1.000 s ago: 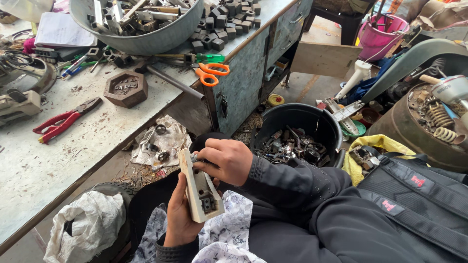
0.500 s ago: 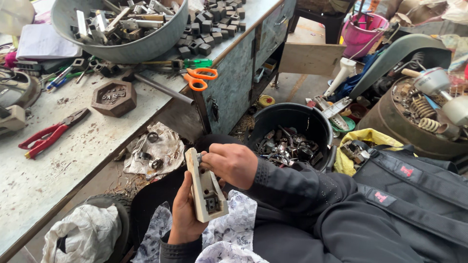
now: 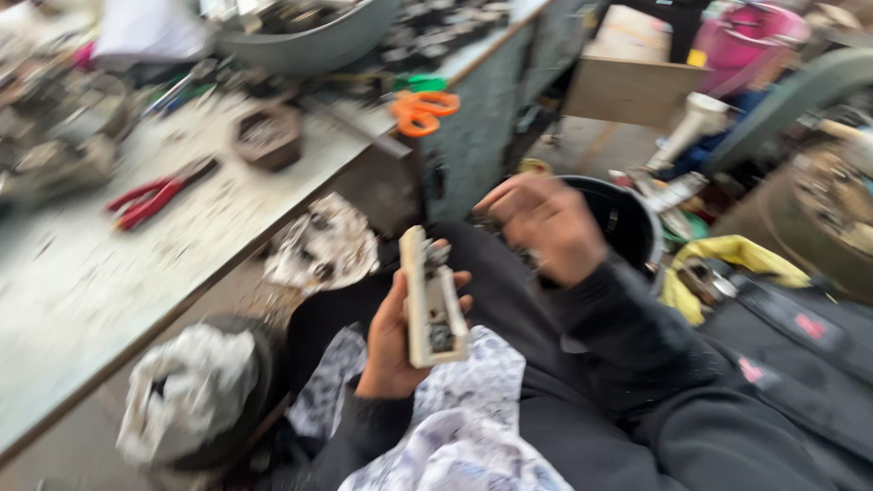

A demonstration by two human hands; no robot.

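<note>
Hands sit low centre of the head view, pic badly blurred. Left hand (image 3: 393, 338) grips a long cream plastic housing (image 3: 431, 300), held roughly upright over the lap; fingers wrapped round its back and left edge, thumb side hidden, dark metal bits showing in its open face. Right hand (image 3: 544, 225) is up and to the right of the housing, well apart from it, over the near rim of a black bucket (image 3: 637, 227); fingers loosely curled, and can't tell if anything is pinched in them, too smeared. Patterned white cloth (image 3: 455, 427) lies on the lap under the left wrist.

Table (image 3: 82, 273) runs along the left w/ red-handled pliers (image 3: 155, 193), orange-handled scissors (image 3: 420, 111) near its far corner, a dark hexagonal dish (image 3: 267, 136) between them, and a grey metal basin (image 3: 309, 41) at the back. Crumpled paper w/ small parts (image 3: 323, 245) sits just below the table edge; a white rag on a dark round thing (image 3: 186, 395) sits lower left. Yellow cloth (image 3: 727, 259) lies right of the bucket.
</note>
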